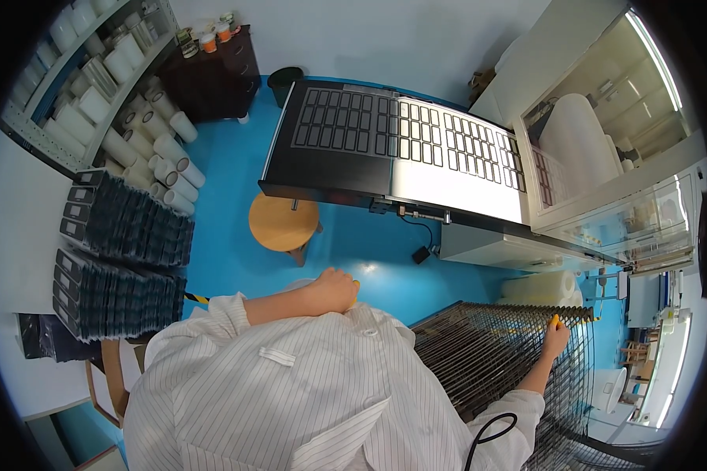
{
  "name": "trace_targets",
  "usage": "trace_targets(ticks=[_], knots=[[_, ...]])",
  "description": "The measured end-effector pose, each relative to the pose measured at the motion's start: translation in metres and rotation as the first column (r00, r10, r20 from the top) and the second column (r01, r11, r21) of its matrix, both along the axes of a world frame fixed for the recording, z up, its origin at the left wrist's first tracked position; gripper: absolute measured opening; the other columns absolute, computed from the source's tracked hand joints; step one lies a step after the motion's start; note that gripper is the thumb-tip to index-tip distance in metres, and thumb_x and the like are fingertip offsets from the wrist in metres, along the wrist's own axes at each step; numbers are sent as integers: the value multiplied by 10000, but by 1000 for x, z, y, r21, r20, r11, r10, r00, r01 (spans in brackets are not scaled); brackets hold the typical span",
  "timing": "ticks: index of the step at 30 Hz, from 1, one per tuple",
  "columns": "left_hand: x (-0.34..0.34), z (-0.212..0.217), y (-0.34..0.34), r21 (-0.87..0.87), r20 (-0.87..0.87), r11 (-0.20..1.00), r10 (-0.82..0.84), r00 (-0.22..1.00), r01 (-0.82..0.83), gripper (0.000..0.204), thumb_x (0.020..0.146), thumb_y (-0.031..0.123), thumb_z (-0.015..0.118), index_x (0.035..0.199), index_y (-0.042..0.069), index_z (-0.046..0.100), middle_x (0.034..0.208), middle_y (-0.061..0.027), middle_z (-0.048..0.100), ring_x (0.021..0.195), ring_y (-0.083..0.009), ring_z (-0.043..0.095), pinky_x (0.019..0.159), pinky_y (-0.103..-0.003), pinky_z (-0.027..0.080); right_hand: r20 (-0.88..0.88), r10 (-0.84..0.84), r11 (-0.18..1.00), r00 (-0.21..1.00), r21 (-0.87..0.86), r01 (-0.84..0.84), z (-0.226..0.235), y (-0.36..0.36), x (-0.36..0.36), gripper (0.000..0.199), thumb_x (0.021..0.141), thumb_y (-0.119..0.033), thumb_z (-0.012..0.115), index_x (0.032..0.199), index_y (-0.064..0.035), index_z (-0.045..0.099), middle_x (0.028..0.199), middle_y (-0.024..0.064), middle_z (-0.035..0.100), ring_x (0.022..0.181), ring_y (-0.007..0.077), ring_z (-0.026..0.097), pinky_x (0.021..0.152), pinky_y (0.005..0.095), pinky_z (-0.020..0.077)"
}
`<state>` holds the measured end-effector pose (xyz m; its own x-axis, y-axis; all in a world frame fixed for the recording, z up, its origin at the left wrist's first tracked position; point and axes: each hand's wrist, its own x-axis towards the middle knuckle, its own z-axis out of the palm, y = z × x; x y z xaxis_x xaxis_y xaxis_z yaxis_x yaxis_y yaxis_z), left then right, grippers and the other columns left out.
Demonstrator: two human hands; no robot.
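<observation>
Head view: your right hand (556,338) pinches the wire drying rack (479,353) at its edge, seemingly steadying it (tiers spread leftward of those fingers); your left hand (332,291) curls closed, contents unclear.

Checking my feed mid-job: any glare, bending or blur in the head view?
Head view: the light tube is blown out; the blue floor shows a bright reflection; the bed looks washed-out white on its right, glare or pale surface, hard to tell; fisheye corners go black; left hand and right hand show no obvious blur.
</observation>
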<state>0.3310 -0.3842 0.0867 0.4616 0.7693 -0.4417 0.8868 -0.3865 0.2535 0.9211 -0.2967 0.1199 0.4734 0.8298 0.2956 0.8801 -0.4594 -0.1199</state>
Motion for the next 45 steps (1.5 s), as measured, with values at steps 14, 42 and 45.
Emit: trace_targets(ticks=[14, 42, 45], knots=[[-1, -3, 0, -15, 66, 1000, 27, 997, -26, 304, 757, 189, 563, 1050, 258, 604, 952, -112, 585, 905, -287, 562, 752, -388, 424, -32, 5, 1000, 999, -2, -5, 6, 0, -9, 345, 776, -345, 604, 841, -10, 657, 830, 173, 555, 721, 312, 559, 636, 405, 417], [3, 33, 7, -62, 15, 996, -61, 998, 62, 319, 768, 259, 547, 997, 38, 561, 918, -175, 590, 861, -331, 582, 700, -449, 455, -47, -55, 998, 997, -26, 54, 25, -8, -21, 330, 809, -339, 515, 909, -56, 650, 874, 211, 567, 842, 359, 540, 714, 438, 427], [5, 20, 4, -7, 61, 994, -106, 992, 107, 317, 784, 267, 527, 999, 36, 563, 926, -179, 592, 865, -339, 578, 715, -453, 456, -63, -46, 999, 997, 2, 46, 27, -9, -19, 311, 806, -348, 503, 855, -78, 650, 892, 198, 586, 892, 345, 547, 728, 439, 437]])
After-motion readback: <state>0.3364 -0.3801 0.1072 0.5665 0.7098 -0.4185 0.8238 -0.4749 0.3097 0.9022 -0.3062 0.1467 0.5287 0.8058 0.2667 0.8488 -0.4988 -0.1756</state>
